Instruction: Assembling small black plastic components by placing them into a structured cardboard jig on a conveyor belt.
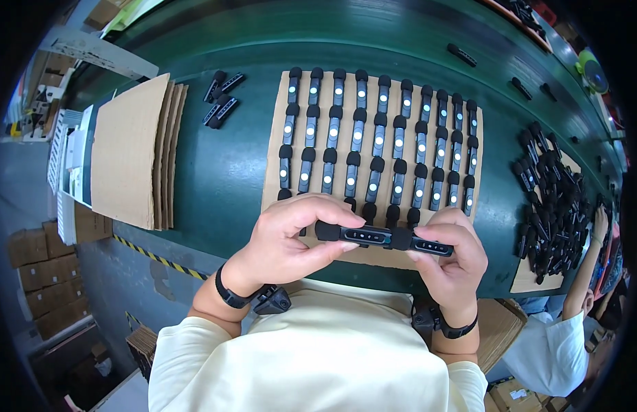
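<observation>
My left hand (285, 237) pinches a black clip-on microphone (370, 236) with a foam tip between thumb and fingers. A second microphone (432, 246) of the same kind is gripped by my right hand (457, 259). Both lie sideways, end to end, the right one's foam tip against the end of the left one. Beneath and beyond them, a cardboard sheet (373, 257) carries rows of similar microphones (358, 130), foam tips pointing away from me, each with a pale round spot. My hands and the held pieces partly hide the nearest row.
Cardboard sheets (126, 151) stand stacked at the left of the green table (219, 165). Several loose microphones (222, 106) lie beside them. A big heap of microphones (555, 213) sits on cardboard at the right, where another person's arm (592, 257) reaches in. Further microphones (463, 55) lie at the far right.
</observation>
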Demonstrator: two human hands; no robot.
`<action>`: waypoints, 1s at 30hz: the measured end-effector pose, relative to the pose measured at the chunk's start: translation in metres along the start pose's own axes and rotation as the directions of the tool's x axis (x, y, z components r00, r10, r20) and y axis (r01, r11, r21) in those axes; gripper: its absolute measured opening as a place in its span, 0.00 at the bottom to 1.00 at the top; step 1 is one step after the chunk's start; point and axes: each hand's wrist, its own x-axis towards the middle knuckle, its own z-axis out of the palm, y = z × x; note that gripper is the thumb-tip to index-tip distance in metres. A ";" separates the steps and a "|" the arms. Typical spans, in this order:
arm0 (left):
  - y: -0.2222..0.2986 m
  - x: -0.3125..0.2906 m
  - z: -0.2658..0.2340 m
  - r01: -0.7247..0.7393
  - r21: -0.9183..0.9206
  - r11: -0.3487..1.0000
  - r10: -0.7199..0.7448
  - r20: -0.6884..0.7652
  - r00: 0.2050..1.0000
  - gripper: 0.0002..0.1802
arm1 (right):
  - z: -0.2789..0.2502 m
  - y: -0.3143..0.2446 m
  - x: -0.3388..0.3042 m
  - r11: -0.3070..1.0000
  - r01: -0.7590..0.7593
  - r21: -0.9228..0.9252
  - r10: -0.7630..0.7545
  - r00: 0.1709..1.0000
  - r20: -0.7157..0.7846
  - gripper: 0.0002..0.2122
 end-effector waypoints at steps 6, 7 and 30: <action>0.000 0.004 0.000 -0.008 0.014 1.000 0.008 -0.014 1.000 0.17 | 0.002 0.002 0.001 0.999 -0.010 0.044 0.012 0.999 -0.030 0.13; -0.001 0.005 0.000 -0.023 0.028 0.999 0.023 -0.026 0.999 0.17 | 0.002 0.002 0.002 0.998 -0.010 0.063 0.012 0.999 -0.031 0.13; -0.008 0.021 0.018 -0.161 0.195 0.968 0.146 0.086 0.985 0.15 | 0.019 0.003 0.004 0.997 0.030 -0.071 -0.030 1.000 -0.005 0.17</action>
